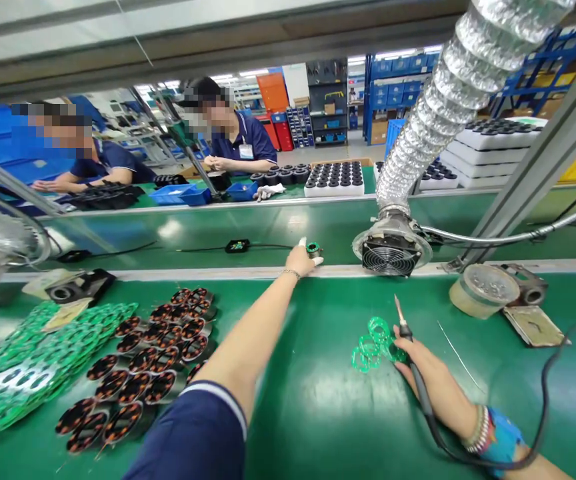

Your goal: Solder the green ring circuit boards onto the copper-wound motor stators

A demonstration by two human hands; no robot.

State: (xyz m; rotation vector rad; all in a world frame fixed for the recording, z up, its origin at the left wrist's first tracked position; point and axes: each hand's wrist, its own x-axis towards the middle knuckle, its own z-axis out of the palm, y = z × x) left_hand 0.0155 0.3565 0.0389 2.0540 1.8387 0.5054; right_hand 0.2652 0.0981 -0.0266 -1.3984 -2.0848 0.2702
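Observation:
My left hand (300, 261) reaches far forward past the table's back ledge, with white covers on its fingertips. Its thumb and fingers are around a small motor stator (313, 249) topped by a green ring board. My right hand (431, 377) is closed on a soldering iron (417, 380), whose tip points up and away. The fingers of that hand also touch or nearly touch a small pile of green ring circuit boards (379, 330); whether they pinch one I cannot tell. A thin solder wire (461, 357) lies to the right of this hand.
Rows of copper-wound stators (143, 360) and stacked green board panels (53, 347) fill the left. A foil duct (433, 107) with a fan (391, 256) hangs ahead. A plastic tub (483, 291) and an iron stand (533, 293) sit right. Two people work opposite.

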